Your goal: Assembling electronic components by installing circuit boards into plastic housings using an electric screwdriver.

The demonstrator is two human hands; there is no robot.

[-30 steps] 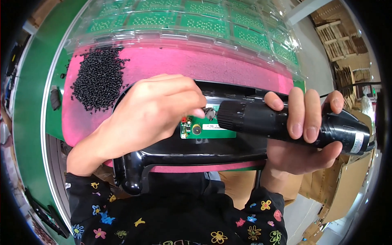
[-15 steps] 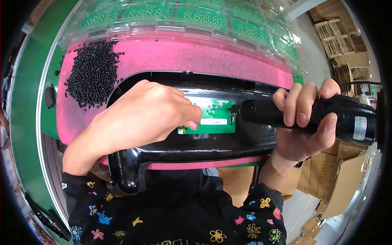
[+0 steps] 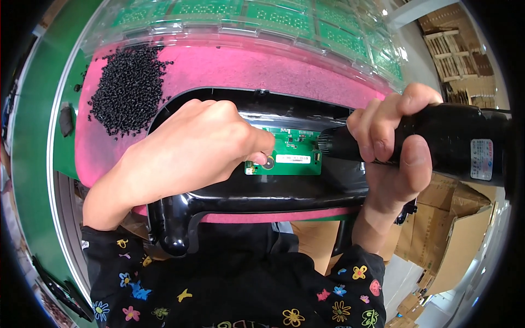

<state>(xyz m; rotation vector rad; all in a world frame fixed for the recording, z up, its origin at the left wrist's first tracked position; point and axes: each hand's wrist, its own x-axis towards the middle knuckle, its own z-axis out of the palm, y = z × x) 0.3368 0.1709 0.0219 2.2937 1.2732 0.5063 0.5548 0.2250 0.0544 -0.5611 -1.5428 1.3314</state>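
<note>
A green circuit board (image 3: 298, 167) with a white label lies inside a glossy black plastic housing (image 3: 262, 203). My left hand (image 3: 219, 139) reaches over the board's left part, its thumb and finger pinched at the board beside a small round part. Whether anything is between those fingertips is hidden. My right hand (image 3: 391, 131) is wrapped round a black electric screwdriver (image 3: 445, 131), held nearly level with a pale label on its body. Its ridged nose (image 3: 328, 143) points left, over the board's right edge; the bit's tip cannot be made out.
The housing rests on a pink mat (image 3: 219, 65). A heap of small black pieces, apparently screws (image 3: 128, 90), lies at the mat's left. Clear plastic trays (image 3: 240, 24) holding green boards stand at the back. Cardboard boxes (image 3: 454, 229) are at the right.
My right hand and the screwdriver have shifted left, bringing the nose over the board's right edge. My left fingers stay at the board, with the round part beside them now showing.
</note>
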